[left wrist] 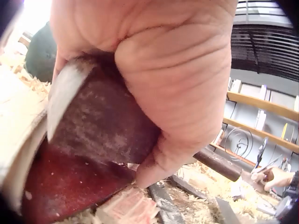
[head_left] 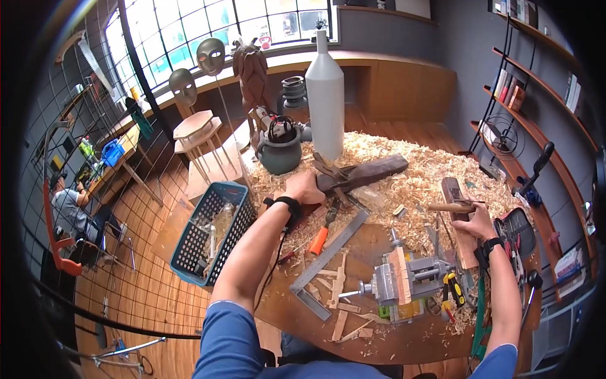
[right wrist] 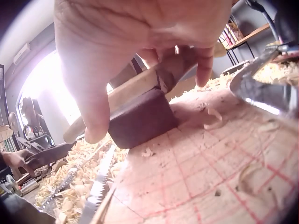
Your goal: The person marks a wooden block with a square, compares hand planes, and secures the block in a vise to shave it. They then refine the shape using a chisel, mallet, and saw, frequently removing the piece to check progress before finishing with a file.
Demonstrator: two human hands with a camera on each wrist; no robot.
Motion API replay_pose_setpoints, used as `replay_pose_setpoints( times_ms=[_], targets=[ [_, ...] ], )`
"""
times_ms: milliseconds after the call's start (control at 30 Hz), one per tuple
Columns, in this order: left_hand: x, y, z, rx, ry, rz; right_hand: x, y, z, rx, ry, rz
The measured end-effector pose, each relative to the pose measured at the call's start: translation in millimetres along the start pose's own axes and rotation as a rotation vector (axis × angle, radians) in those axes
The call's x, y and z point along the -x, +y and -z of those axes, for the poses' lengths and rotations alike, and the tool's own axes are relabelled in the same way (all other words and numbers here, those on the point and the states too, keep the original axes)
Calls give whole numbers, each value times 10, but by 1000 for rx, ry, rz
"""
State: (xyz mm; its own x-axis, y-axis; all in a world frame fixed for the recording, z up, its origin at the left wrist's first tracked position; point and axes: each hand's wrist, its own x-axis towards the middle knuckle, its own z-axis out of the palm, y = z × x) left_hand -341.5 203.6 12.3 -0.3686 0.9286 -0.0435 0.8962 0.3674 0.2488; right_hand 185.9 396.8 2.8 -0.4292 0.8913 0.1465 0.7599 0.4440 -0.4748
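Note:
My left hand [head_left: 304,187] grips the near end of a long dark wooden hand plane [head_left: 379,174] lying on wood shavings. In the left wrist view its fingers and thumb wrap the plane's worn brown end [left wrist: 98,121], above a dark red surface [left wrist: 70,186]. My right hand [head_left: 478,221] holds a smaller wooden hand plane [right wrist: 142,119] by its pale crosswise handle [head_left: 445,207], thumb on one side and fingers on the other. That plane sits on a pale board [right wrist: 201,163] marked with a red grid.
Shavings [head_left: 435,167] cover the far tabletop. Nearer lie a steel square [head_left: 334,252], an orange-handled chisel [head_left: 320,240], a vise [head_left: 410,278] and wood scraps. A perforated basket [head_left: 211,234] stands left, a tall white bottle [head_left: 325,95] and a green pot [head_left: 279,155] behind. Saw blades [right wrist: 98,186] flank the board.

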Motion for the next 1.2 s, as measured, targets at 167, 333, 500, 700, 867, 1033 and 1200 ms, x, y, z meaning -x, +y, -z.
replay_pose_setpoints(
  times_ms=[167,333,500,700,867,1033,1200],
  targets=[
    [96,100,126,7,84,155,52,606,52,-40,26,114],
    [535,302,463,213,204,247,408,149,551,-89,468,100],
    [1186,1031,721,449,579,99,987,-1965,770,-517,441,311],
    [1759,1806,823,364,1220,-177,1467,-3242,827,-229,374,418],
    [2212,2261,767,419,1209,-389,1683,-3003,472,-428,672,533],
    [2753,2591,466,318,1087,-580,1808,-2283,383,-1079,804,340],
    [3189,2578,574,876,594,-951,1975,-1897,589,-1937,497,432]
  ],
)
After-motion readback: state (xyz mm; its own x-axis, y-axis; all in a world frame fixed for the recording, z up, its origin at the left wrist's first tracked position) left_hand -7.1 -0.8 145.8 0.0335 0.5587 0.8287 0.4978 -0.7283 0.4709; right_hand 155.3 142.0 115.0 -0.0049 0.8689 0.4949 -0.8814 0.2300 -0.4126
